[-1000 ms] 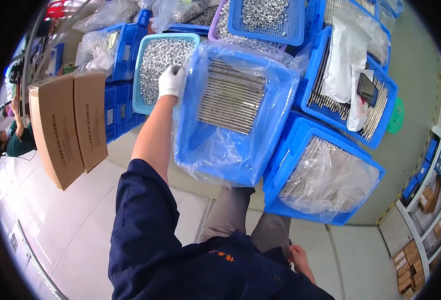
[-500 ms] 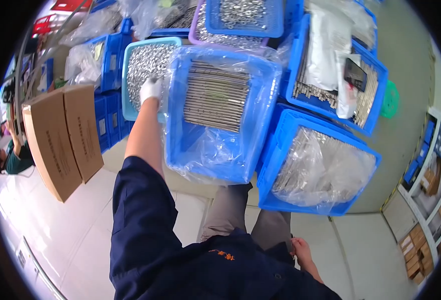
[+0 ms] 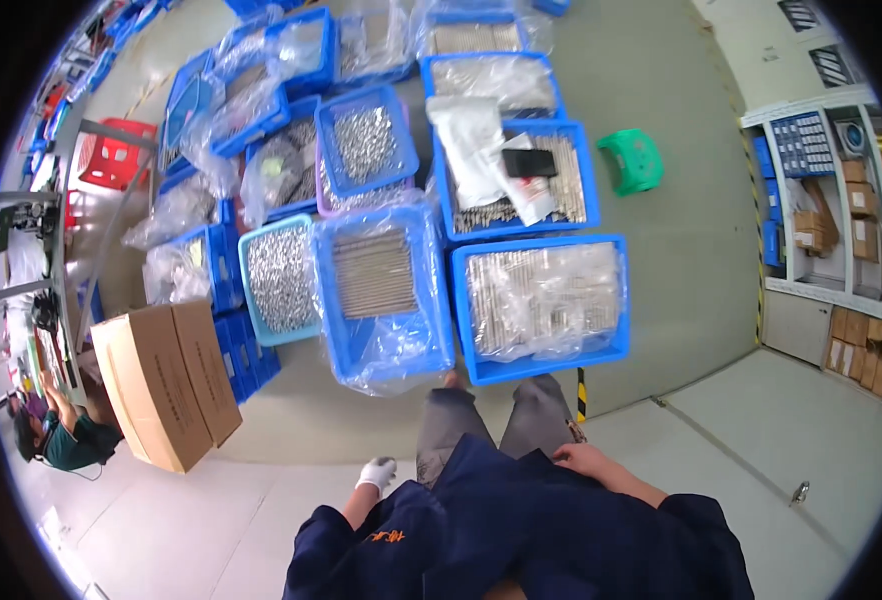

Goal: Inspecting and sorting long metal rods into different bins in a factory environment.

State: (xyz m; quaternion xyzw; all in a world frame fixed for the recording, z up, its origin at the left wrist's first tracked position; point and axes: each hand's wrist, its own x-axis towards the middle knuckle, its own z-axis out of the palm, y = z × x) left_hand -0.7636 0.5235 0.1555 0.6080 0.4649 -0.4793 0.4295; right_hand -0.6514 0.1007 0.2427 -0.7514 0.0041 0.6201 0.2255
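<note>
My left hand, in a white glove with greyish fingertips, hangs low beside my left leg, apart from the bins. Its fingers look loosely apart and hold nothing I can see. Bare, my right hand rests against my right thigh near the shirt hem, fingers curled in; anything inside is hidden. Ahead of my legs stands a plastic-lined blue bin with a row of thin metal rods. To its left is a light-blue tray of small shiny metal parts.
On the right, another blue bin holds plastic-covered metal strips. Behind it, a bin carries a white bag and a dark phone-like object. Cardboard boxes stand left, a green stool right. A person works far left.
My left hand has left the light-blue tray and dropped back beside my leg. My right hand stays by my thigh. The view has shifted, showing more of the bins and floor.
</note>
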